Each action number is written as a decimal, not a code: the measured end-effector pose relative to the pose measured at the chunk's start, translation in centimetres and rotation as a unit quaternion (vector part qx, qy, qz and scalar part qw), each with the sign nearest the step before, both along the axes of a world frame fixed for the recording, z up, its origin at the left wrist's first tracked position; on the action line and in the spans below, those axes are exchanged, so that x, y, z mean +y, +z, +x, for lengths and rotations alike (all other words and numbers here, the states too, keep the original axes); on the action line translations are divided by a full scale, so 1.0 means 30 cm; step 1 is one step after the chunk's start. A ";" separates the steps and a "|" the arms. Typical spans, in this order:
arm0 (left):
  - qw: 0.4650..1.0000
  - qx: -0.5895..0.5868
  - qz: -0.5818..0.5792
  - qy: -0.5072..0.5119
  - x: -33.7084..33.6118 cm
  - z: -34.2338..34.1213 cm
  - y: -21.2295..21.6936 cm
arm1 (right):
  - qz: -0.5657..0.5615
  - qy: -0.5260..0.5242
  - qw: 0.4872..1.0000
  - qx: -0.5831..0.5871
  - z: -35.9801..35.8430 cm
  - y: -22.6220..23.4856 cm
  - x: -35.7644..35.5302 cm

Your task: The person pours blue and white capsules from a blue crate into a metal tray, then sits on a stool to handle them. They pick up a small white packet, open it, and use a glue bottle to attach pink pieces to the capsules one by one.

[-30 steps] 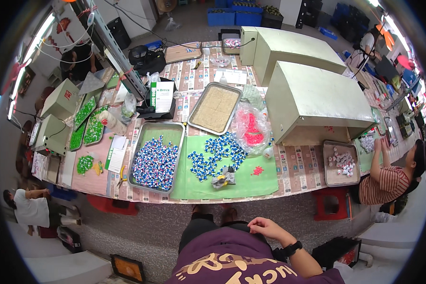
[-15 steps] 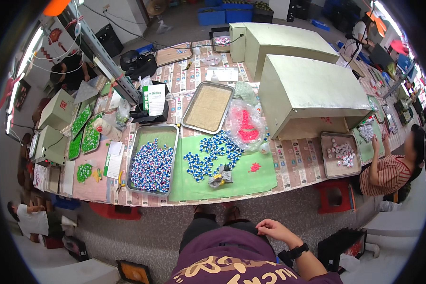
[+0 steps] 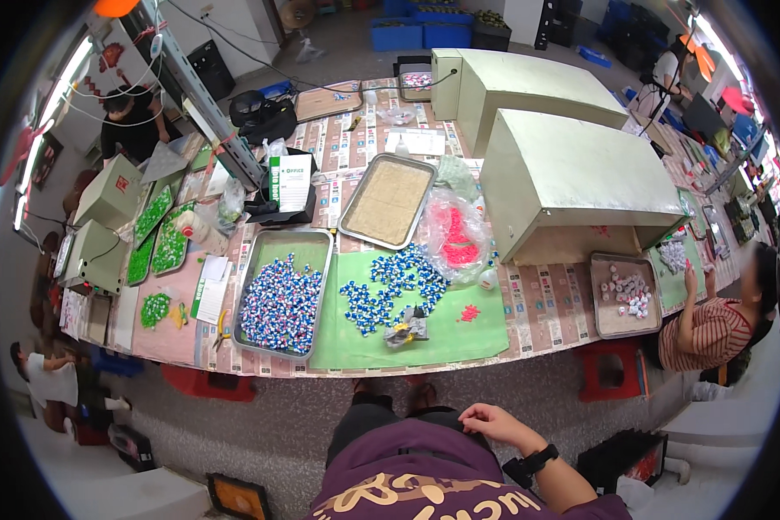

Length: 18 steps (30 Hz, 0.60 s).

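My right hand (image 3: 492,423) is in front of my body, near my waist, with its fingers curled in and nothing visible in them. A dark watch (image 3: 531,465) is on that wrist. My left hand does not show. Before me on the table, apart from my hand, lies a green mat (image 3: 468,338). On it are a spread of small blue-and-white pieces (image 3: 364,305), a crumpled grey bundle (image 3: 406,329) with yellow bits and a few pink pieces (image 3: 469,313). A metal tray (image 3: 310,244) full of similar blue-and-white pieces overlaps the mat's left side.
Behind the mat are a tray with a tan lining (image 3: 388,201) and a plastic bag of pink pieces (image 3: 456,234). A pale metal hood (image 3: 581,165) stands to the right. Yellow-handled pliers (image 3: 222,328) lie left. A person in stripes (image 3: 711,334) sits at the right; red stools (image 3: 611,368) stand below the table.
My right hand has shifted slightly left, its fingers still curled. The view has tilted a little, so the table appears slightly lower. Things on the table before me lie as before.
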<state>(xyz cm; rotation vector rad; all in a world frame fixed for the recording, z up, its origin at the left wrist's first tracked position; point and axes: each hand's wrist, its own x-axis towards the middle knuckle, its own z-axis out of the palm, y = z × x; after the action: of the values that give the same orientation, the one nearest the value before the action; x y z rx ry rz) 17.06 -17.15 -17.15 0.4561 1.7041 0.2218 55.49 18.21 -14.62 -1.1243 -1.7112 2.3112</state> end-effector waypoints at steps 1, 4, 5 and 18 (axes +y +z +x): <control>1.000 -0.005 -0.002 0.001 -0.011 0.004 0.003 | -0.001 0.003 1.000 0.001 -0.005 -0.002 0.003; 0.999 -0.042 -0.017 -0.012 -0.046 0.007 0.013 | 0.013 0.020 1.000 -0.018 -0.017 0.028 0.002; 0.997 -0.068 -0.025 -0.024 -0.065 0.008 0.019 | 0.020 0.025 0.999 -0.022 -0.017 0.029 0.005; 0.931 0.076 0.134 -0.331 0.698 -0.311 -0.104 | 0.044 0.195 0.980 -0.013 -0.245 -0.109 0.232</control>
<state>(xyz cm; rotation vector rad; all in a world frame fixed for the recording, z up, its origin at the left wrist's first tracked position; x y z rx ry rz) 7.74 3.78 -20.26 1.2471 1.5765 -0.0820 48.13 25.18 -17.90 -0.8702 -2.1892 2.4012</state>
